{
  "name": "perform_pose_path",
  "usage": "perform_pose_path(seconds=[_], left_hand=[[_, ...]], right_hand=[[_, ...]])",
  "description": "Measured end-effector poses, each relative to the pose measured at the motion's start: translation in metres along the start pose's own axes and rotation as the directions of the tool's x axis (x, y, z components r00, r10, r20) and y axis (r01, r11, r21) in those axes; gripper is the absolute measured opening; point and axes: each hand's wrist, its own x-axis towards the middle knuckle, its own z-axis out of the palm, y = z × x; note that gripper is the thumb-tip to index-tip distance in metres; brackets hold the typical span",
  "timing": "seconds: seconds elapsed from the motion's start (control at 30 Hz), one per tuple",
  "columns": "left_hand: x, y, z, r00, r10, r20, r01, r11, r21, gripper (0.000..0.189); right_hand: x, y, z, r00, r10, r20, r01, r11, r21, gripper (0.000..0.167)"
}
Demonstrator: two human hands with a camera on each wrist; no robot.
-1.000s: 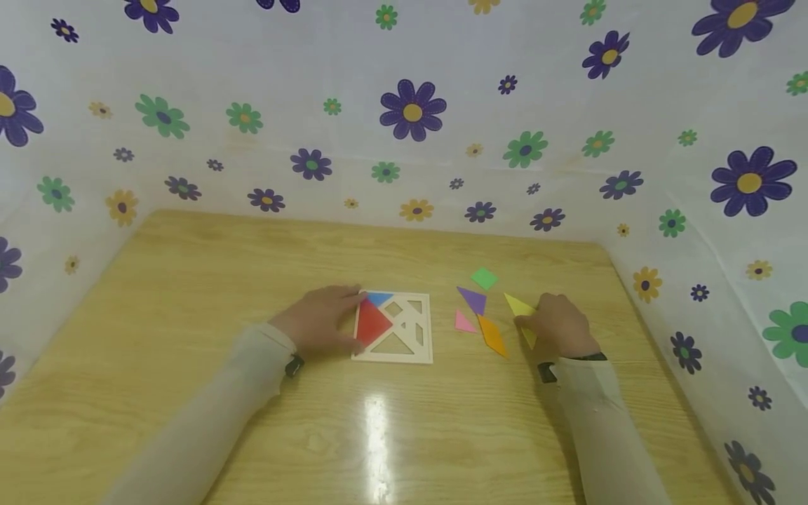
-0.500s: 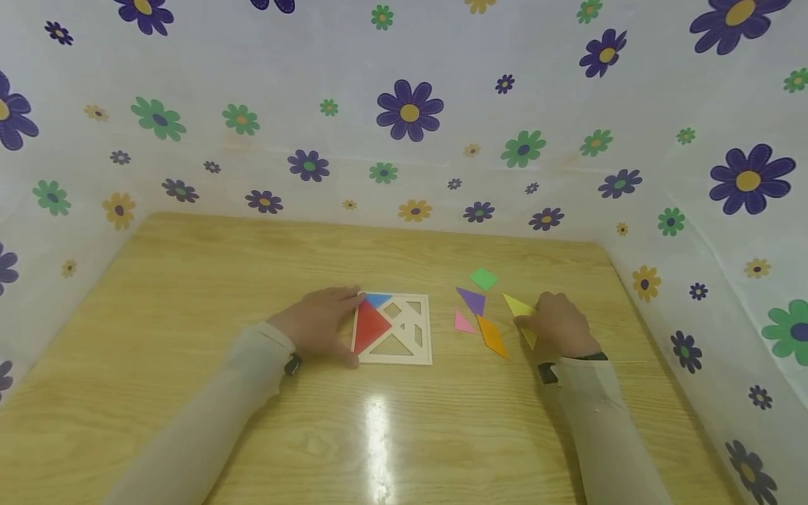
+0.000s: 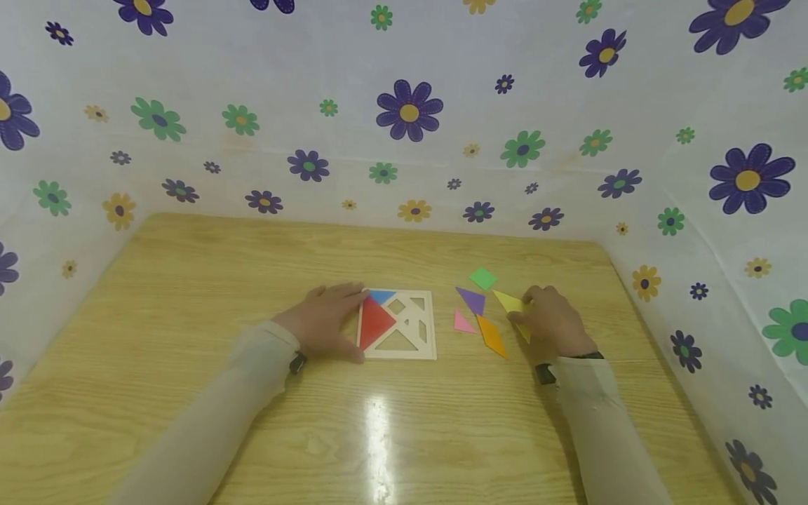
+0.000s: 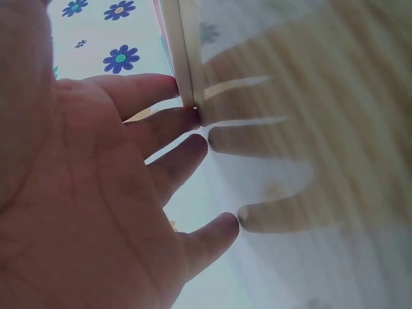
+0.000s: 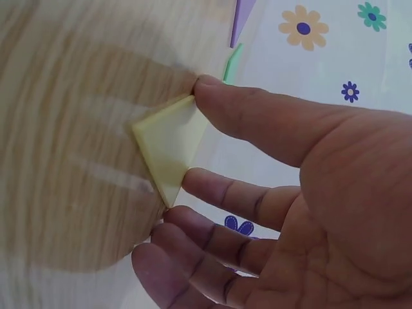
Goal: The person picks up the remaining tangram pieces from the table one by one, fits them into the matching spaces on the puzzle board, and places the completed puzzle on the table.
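A pale square tangram tray [image 3: 433, 330] lies mid-table in the head view. In its left side sit a red triangle [image 3: 375, 324] and a blue triangle [image 3: 381, 295]. My left hand [image 3: 322, 322] rests along the tray's left edge with fingers stretched out; in the left wrist view, fingertips meet the tray's edge [image 4: 183, 51]. My right hand [image 3: 554, 322] holds a yellow triangle [image 3: 508, 302] between thumb and fingers. The right wrist view shows the yellow triangle [image 5: 168, 141] against the wood, thumb at one corner, fingers around the opposite side.
Between tray and right hand lie a green square [image 3: 482, 278], a purple triangle [image 3: 473, 301], a pink triangle [image 3: 463, 322] and an orange parallelogram [image 3: 492, 336]. White flowered cloth [image 3: 353, 140] walls the wooden table [image 3: 265, 421] at the back and sides.
The yellow triangle has slid slightly left with my right hand. In the last half second the tray has shifted a little right and away, my left hand moving along with it.
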Motion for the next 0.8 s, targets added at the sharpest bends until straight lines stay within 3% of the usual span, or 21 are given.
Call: perform_pose_path(seconds=[0.13,0.27,0.43,0.8], left_hand=[[-0.0011,0.0037,-0.0044,1.0,0.004,0.0,-0.004,1.0,-0.021,0.115],[-0.0022,0.005,-0.0049,1.0,-0.012,0.006,0.013,0.999,-0.03,0.115],[-0.0019,0.0055,-0.0032,1.0,-0.016,0.014,0.017,0.999,-0.04,0.115],[0.0038,0.0015,-0.0001,0.999,-0.03,0.027,0.031,0.999,-0.022,0.117]], right_hand=[[-0.0012,-0.0024,-0.0027,1.0,0.003,0.028,-0.004,0.999,0.04,0.065],[-0.0013,-0.0011,-0.0042,0.998,0.025,0.057,-0.027,0.999,0.039,0.046],[-0.0034,-0.002,-0.0015,0.999,0.024,0.03,-0.024,1.0,0.01,0.037],[-0.002,-0.0031,-0.0008,1.0,0.013,0.01,-0.013,1.0,0.02,0.034]])
